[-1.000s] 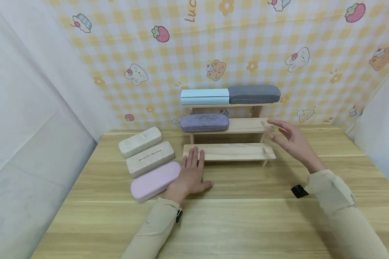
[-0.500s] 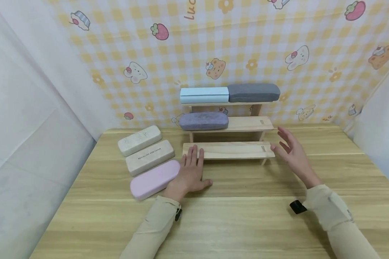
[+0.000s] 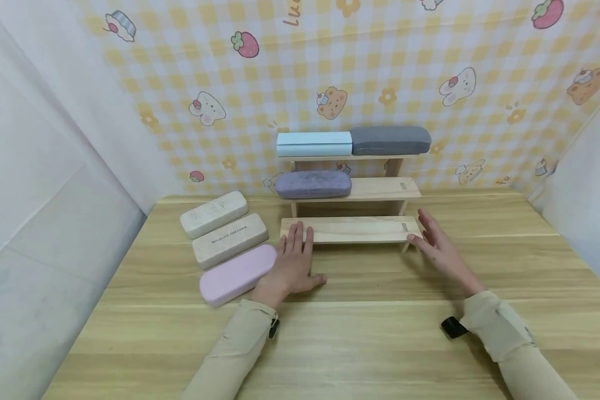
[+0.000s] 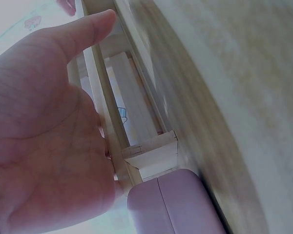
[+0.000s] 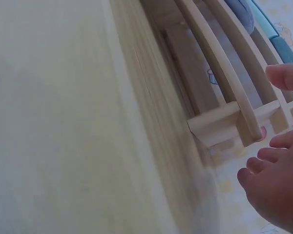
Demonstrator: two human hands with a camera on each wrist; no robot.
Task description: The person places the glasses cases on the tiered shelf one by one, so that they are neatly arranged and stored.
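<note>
A three-tier wooden shelf stand [image 3: 350, 229] stands at the back of the table. My left hand [image 3: 291, 272] lies with straight fingers over the left end of its lowest board, thumb spread to the right. Partly behind that hand is a pink case [image 3: 237, 275], whose rounded end also shows in the left wrist view. My right hand [image 3: 442, 253] is at the right end of the lowest board, thumb in front and fingers loosely bent behind; whether it touches the board I cannot tell. A purple case [image 3: 313, 184] sits on the left of the middle tier.
On the top tier, a light blue case [image 3: 314, 144] and a grey case [image 3: 391, 140] lie end to end. Left of the stand, a cream case [image 3: 214, 214] and a beige lettered case [image 3: 230, 240] lie slanted behind the pink one. A checked cloth [image 3: 390, 72] hangs behind.
My right hand has come down from the right end of the middle tier to the right end of the lowest board. My left hand keeps its place.
</note>
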